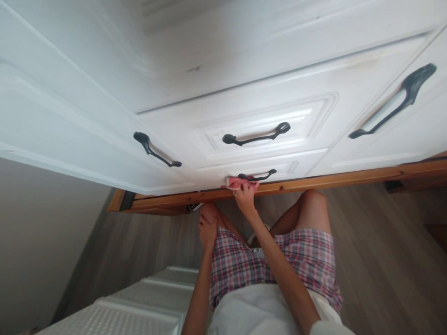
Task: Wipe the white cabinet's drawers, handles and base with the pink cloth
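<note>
White cabinet fronts are filling the view; the right hand point(245, 191) is pressing a pink cloth point(234, 182), fingers closed on it, just below the lowest drawer handle point(257, 176), while the left hand point(207, 229) is resting curled and empty on the knee.

**Plaid shorts, white top, bare arms**

The person wears plaid shorts point(244, 265) checked in pink, purple, grey and white, which end above the bare knees. Nearer the camera is a plain white top point(261, 309), with a short white sleeve edge point(328, 328) at the near right. Both forearms are bare. A thin ring shows on the right hand point(245, 195).
</note>
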The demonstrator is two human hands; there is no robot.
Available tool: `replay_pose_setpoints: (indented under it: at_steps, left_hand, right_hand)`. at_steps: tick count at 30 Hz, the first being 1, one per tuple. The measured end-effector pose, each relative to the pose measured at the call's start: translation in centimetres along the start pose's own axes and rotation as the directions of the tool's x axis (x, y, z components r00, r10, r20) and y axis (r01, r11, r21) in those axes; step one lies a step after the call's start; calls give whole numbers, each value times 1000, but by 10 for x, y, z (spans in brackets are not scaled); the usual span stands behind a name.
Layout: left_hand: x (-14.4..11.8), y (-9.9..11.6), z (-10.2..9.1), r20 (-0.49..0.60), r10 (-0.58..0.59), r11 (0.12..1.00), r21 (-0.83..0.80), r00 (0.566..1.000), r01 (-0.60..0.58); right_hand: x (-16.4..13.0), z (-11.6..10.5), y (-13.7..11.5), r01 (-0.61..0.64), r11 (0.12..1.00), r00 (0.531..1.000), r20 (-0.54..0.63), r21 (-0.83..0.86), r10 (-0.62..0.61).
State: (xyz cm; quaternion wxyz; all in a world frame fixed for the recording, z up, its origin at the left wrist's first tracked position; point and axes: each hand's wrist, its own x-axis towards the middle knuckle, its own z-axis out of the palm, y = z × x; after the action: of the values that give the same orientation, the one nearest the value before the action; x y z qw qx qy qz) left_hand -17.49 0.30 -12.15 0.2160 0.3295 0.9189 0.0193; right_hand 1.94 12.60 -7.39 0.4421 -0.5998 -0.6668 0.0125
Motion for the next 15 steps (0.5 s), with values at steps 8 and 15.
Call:
replay_pose_setpoints:
  at_steps: [8,15]
  left_hand:
    - [3,-2,3,-2,-5,1000,-10,1000,5]
    - [0,-6,2,-18,23,1000,6,1000,-23]
  right_hand:
    - [46,-106,103,-418,908,870,-277,28,408]
    - [101,-164,80,-262,434,542,-240,862,805]
